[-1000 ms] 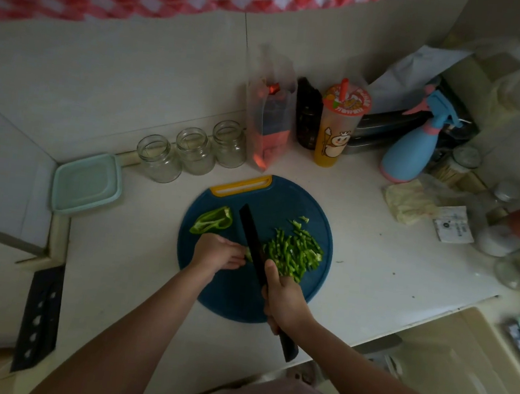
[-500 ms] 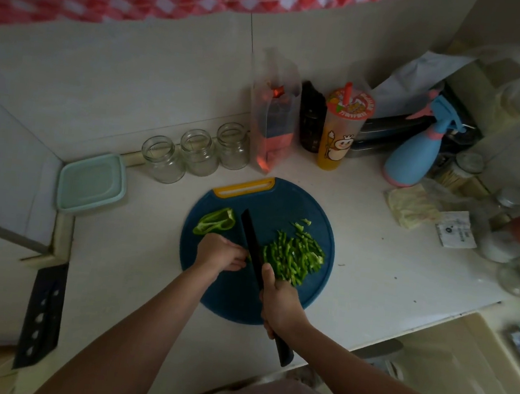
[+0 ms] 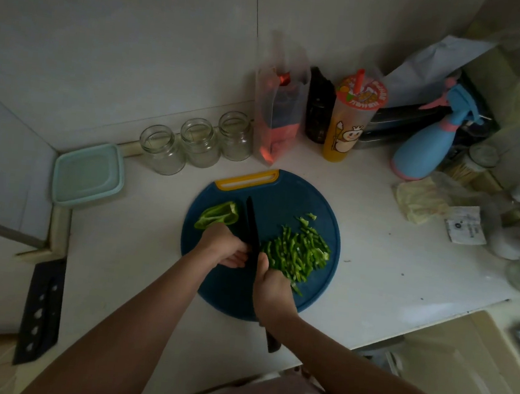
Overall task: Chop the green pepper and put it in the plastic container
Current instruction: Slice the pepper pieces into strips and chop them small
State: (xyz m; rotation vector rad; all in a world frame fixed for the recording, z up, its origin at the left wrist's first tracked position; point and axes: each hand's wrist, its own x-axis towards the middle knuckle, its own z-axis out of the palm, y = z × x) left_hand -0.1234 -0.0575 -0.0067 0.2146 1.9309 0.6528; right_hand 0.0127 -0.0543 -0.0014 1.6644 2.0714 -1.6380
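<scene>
Gripping the black knife (image 3: 252, 225), your right hand (image 3: 271, 289) keeps its blade running near-to-far across the round blue cutting board (image 3: 284, 196). Your left hand (image 3: 224, 246) is curled closed just left of the blade; what it pins is hidden. An uncut green pepper piece (image 3: 218, 215) lies far-left, chopped pepper (image 3: 296, 255) heaped right. The plastic container (image 3: 88, 174) sits lidded on the tabletop (image 3: 374, 257), far left.

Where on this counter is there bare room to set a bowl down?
Bare white counter lies between the round blue cutting board and the pale green plastic container, and right of the board toward the counter's front edge. The back right corner around the blue spray bottle is crowded.
</scene>
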